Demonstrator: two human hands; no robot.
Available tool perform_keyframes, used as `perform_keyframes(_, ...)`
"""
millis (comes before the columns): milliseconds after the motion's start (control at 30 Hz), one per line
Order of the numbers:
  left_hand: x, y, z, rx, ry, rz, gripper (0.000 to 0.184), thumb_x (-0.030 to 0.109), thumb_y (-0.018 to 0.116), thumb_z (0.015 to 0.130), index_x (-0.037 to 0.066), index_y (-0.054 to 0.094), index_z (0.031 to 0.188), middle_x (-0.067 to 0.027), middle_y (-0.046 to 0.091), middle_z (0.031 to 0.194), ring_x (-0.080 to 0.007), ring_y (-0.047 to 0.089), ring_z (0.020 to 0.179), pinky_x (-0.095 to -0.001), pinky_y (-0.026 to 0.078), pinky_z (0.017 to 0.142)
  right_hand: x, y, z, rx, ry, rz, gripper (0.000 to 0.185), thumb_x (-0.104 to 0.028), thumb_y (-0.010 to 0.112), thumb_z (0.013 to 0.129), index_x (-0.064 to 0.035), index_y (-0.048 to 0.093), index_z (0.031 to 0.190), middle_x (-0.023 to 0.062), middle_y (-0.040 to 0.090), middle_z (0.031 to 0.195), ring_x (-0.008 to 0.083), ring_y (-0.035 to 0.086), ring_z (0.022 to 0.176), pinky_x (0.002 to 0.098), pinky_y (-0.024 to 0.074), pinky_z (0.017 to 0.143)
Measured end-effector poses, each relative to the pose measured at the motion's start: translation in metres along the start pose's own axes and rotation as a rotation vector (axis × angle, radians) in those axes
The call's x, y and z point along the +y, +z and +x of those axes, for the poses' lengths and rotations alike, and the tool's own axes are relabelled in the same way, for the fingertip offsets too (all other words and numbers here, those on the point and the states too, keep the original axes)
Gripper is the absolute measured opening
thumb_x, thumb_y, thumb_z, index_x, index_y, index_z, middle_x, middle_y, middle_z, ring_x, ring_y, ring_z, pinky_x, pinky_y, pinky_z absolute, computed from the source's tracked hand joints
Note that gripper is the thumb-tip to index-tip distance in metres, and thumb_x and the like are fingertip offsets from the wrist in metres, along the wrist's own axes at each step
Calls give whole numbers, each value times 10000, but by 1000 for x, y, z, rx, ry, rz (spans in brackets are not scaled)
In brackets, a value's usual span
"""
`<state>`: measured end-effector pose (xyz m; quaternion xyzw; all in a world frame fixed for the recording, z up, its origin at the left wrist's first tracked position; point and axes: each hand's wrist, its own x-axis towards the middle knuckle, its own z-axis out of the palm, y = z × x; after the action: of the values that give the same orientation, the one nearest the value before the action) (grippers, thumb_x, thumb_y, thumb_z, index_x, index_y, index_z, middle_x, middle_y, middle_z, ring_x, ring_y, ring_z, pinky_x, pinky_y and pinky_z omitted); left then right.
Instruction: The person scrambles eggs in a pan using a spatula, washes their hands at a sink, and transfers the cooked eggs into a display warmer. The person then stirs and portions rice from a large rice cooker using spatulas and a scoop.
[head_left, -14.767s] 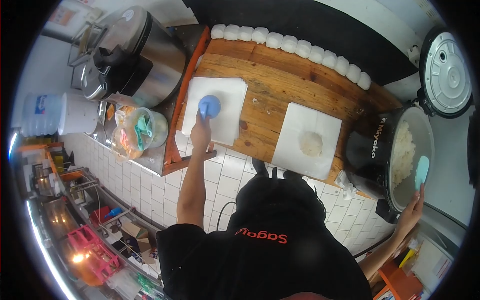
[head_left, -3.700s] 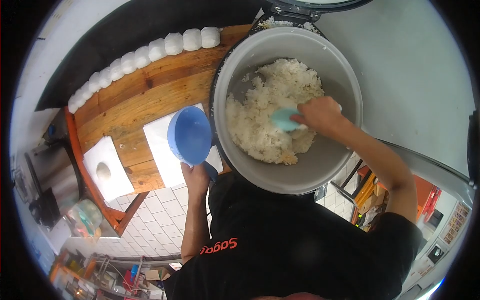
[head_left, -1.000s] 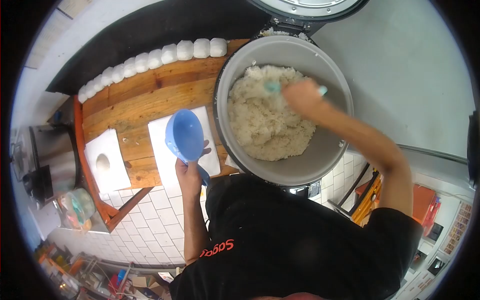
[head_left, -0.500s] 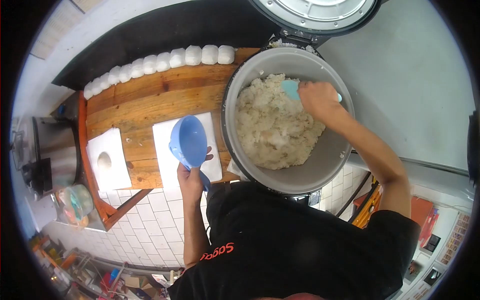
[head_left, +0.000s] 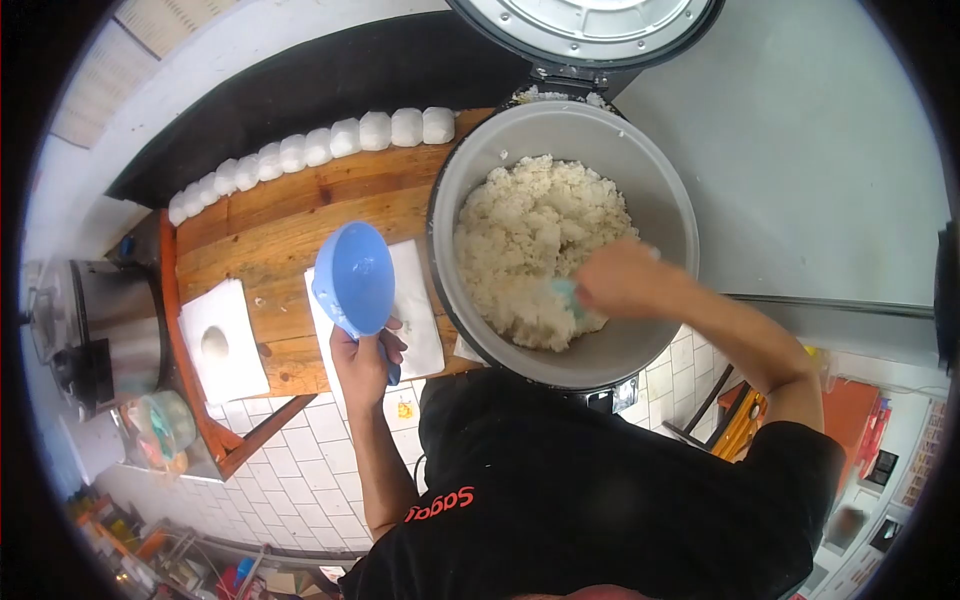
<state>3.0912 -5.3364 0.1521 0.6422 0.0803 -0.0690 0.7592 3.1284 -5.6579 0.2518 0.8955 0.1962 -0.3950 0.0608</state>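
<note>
My left hand is closed round the handle of a blue plastic dipper, held over the white paper sheets on the wooden table. Its bowl faces up and looks bare inside. Inside the large rice cooker, my right hand grips a teal rice paddle. The blade is partly sunk in the cooked rice, towards my side of the pot. My fingers hide most of the paddle's handle.
A row of white wrapped bundles lines the table's back edge. Another paper stack with a round pale thing lies left. The cooker's raised lid stands behind the pot. A metal pot is at far left.
My right hand and the rice paddle have moved from the pot's far side down into the rice nearer me. The dipper has shifted slightly left in view, which has itself shifted.
</note>
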Motion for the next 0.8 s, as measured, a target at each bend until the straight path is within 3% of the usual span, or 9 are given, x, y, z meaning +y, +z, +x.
perform_keyframes(133,1,4,-6,0,8,-11,246,206,497,976,-26,575,945,-96,627,777,-102,525,481,-252,481,499,44,-12,20,260,356,-148,188,-162,551,828,-22,676,837,170,688,828,328,684,775,447,544,686)
perform_keyframes(233,-3,4,-16,36,-33,-17,243,205,498,975,-25,573,948,-97,626,778,-103,525,480,-252,482,499,71,18,81,274,399,-76,171,-96,578,790,-21,677,906,138,699,924,309,685,862,411,550,726)
perform_keyframes(400,-15,-1,-20,76,-109,-81,238,208,509,971,-19,571,932,-98,624,781,-107,524,476,-252,483,497,61,51,89,313,234,12,207,-82,574,781,-1,642,959,172,686,906,329,675,862,426,541,735)
perform_keyframes(533,-12,2,-9,51,-100,-41,230,205,516,968,-14,575,933,-97,629,782,-105,526,479,-248,478,495,33,26,47,256,42,82,253,-110,589,756,42,590,958,215,655,807,374,657,795,473,525,718)
perform_keyframes(633,-3,2,-3,31,-106,12,225,205,523,964,-11,582,938,-93,632,779,-102,527,481,-245,475,495,24,-13,8,40,-92,-60,258,-104,613,727,21,599,953,203,655,784,370,658,784,461,527,700)
perform_keyframes(700,5,3,0,15,-71,2,223,205,527,962,-9,587,941,-90,635,778,-100,528,483,-242,472,495,30,-43,-15,66,-81,-90,185,-83,605,724,11,633,882,191,665,792,355,664,761,436,535,682)
perform_keyframes(800,6,-2,2,24,-70,20,226,207,528,960,-10,592,943,-85,635,776,-99,526,481,-237,468,495,43,-79,-24,159,276,-175,125,-57,599,720,4,665,807,179,677,825,336,670,757,418,543,683)
